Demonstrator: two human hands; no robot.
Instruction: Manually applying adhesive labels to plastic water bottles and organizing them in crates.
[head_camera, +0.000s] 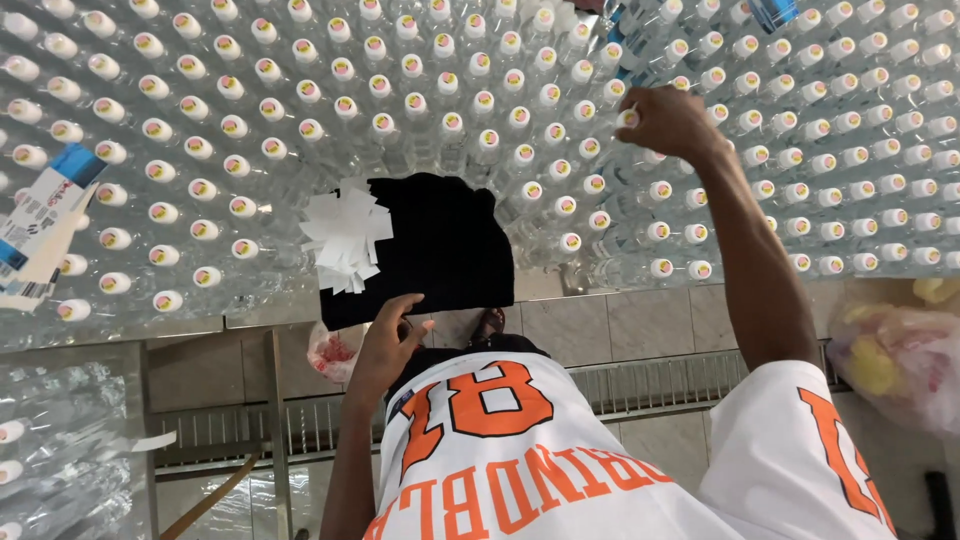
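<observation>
Pinching with your right hand (668, 122), you had the fingers curled tight about the cap of one bottle (628, 119) in the packed field of clear bottles (300, 100); a firm grip low on the cap, I judged, would have kept it from slipping against its neighbours. Your left hand (385, 345) gripped the lower edge of a black board (440, 240), thumb on top, the other fingers hidden beneath. White paper slips (345, 235) lay fanned on it, so holding it level seemed wise.
</observation>
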